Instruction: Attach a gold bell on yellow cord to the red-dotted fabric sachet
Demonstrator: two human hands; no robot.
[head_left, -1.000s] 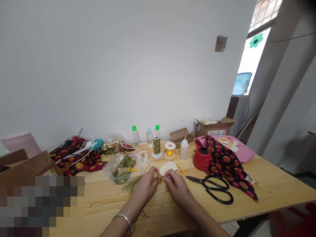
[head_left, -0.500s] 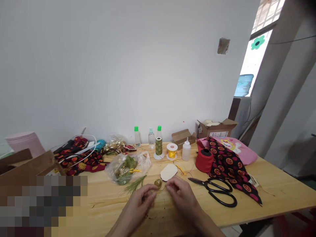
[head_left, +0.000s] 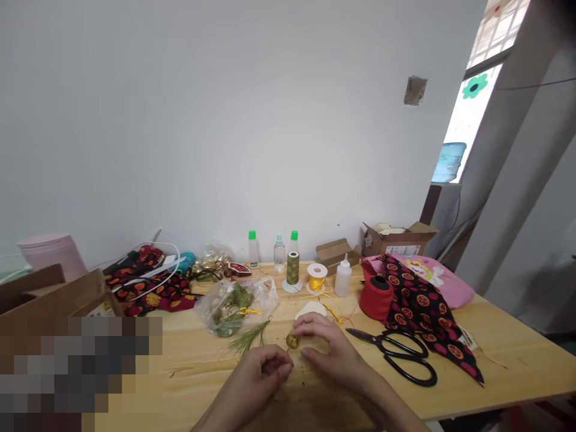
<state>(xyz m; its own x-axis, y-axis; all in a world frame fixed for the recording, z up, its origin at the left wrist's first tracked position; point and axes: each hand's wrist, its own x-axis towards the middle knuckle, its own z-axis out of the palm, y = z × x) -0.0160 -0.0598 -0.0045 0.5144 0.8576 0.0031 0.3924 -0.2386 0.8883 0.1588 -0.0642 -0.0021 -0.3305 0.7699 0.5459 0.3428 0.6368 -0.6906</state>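
A small round gold bell [head_left: 292, 341] lies on the table between my hands. My left hand [head_left: 266, 373] is closed in a pinch just left of it; a thin cord seems to run from the bell to those fingertips. With thumb and fingers apart, my right hand [head_left: 330, 347] reaches over from the right, its fingertips close to the bell; whether they touch it I cannot tell. Behind that hand, a pale oval piece [head_left: 311, 309] is partly covered. A green tassel [head_left: 248, 337] lies left of the bell.
Black-handled scissors [head_left: 402, 354] lie to the right, near a red thread cone [head_left: 376, 300] and patterned cloth [head_left: 423, 306]. Behind stand a green thread spool [head_left: 293, 270], a yellow cord spool [head_left: 317, 281] and a squeeze bottle [head_left: 343, 281]. A plastic bag [head_left: 207, 309] lies left.
My right hand's fingers have spread and moved up beside the bell, covering more of the oval piece. My left hand has dropped slightly away from the bell. The view has shifted a little.
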